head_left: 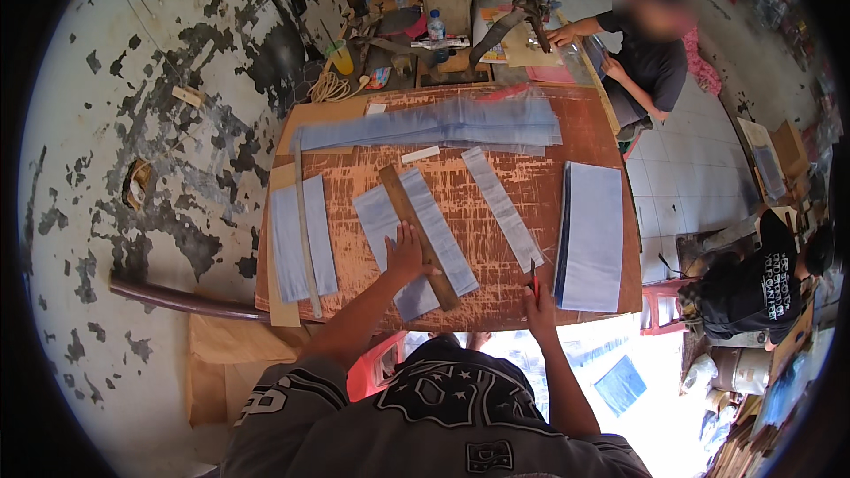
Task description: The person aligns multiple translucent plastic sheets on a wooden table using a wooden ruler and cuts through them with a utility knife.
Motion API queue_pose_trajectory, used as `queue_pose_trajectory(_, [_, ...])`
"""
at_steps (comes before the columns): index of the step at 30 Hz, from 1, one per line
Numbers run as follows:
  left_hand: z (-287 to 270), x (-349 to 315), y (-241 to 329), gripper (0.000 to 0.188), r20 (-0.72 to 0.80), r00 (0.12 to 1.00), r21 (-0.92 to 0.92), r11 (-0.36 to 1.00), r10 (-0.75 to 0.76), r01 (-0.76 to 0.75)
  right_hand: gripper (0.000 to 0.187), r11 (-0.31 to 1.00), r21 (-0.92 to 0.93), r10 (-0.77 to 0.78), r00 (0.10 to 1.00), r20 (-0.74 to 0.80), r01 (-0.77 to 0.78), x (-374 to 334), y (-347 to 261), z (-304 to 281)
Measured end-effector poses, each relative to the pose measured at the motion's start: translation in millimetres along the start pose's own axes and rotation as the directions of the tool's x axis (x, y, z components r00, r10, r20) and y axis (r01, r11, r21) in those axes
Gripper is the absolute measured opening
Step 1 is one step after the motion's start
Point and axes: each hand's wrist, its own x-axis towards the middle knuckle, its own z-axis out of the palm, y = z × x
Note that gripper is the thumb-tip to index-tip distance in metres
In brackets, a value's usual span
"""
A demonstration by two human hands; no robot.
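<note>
My left hand (pixel 407 257) presses, unclenched, on the wooden ruler (pixel 406 208) across the blue-grey sheet (pixel 376 217) on the brown table (pixel 522 177), while my right hand (pixel 539 308) grips a red-handled cutter (pixel 535 285) by the pale strip's (pixel 502 204) lower end, seemingly a cutting step, its next stroke calling for a steady ruler.
</note>
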Motion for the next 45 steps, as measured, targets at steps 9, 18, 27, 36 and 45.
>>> queue_pose_trajectory(9, [12.1,-2.3,-1.0,0.144,-0.007,0.997,-0.02,0.997,-0.075,0.075,0.032,0.996,-0.023,0.092,0.983,0.156,-0.09,12.1,13.9,5.2])
queue_pose_trajectory(18, [4.3,-5.3,5.0,0.139,-0.055,0.998,-0.081,0.996,-0.026,0.021,0.035,0.996,-0.084,0.068,0.934,0.352,-0.041,52.2,-49.3,18.4])
queue_pose_trajectory(27, [-4.0,-10.9,4.2,0.136,-0.142,0.99,-0.119,0.993,-0.008,-0.009,0.037,0.985,0.065,0.117,0.896,0.428,-0.16,100.5,-82.5,75.0])
queue_pose_trajectory(36, [-4.6,-14.3,3.0,0.128,-0.113,0.993,-0.111,0.993,0.033,-0.045,0.052,0.973,-0.23,0.102,0.82,0.563,0.037,169.8,-175.4,165.2])
queue_pose_trajectory(45, [-4.8,-13.9,-2.5,0.13,-0.165,0.984,-0.051,0.996,0.063,-0.072,0.056,0.86,-0.435,-0.059,0.899,0.435,0.267,239.2,-192.1,251.6])
